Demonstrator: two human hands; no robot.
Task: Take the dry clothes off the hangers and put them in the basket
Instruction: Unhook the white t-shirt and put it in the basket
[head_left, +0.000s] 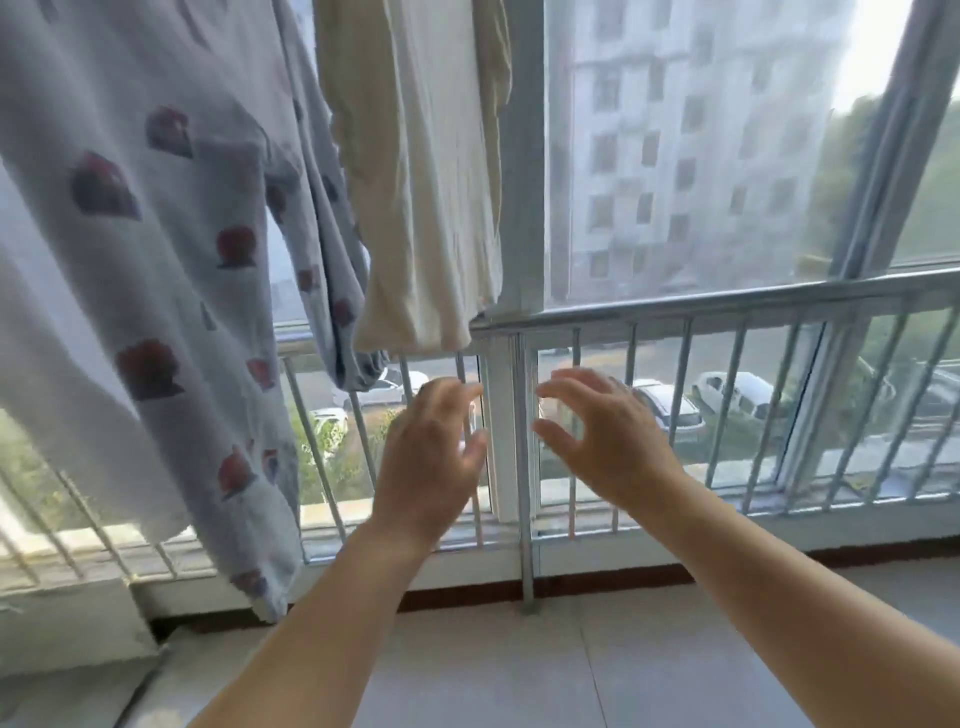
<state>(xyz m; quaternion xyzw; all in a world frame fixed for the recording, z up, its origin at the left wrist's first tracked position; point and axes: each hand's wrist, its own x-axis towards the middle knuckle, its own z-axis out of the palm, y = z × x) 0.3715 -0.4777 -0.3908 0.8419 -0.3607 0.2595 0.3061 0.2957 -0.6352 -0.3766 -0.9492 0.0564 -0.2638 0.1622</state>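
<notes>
A pale blue garment with dark red prints hangs at the left, its top out of frame. Beside it hangs a cream-white garment, its hem reaching the railing's top bar. The hangers are out of view and no basket shows. My left hand is raised below the cream garment with relaxed, slightly bent fingers and holds nothing. Just right of it, my right hand has spread, loosely curved fingers and is also empty. Both hands are a little below the cream garment's hem and touch no cloth.
A metal railing with vertical bars runs across in front of the window. A white window post stands behind the hands. Tiled floor lies below. Outside are buildings, trees and parked cars.
</notes>
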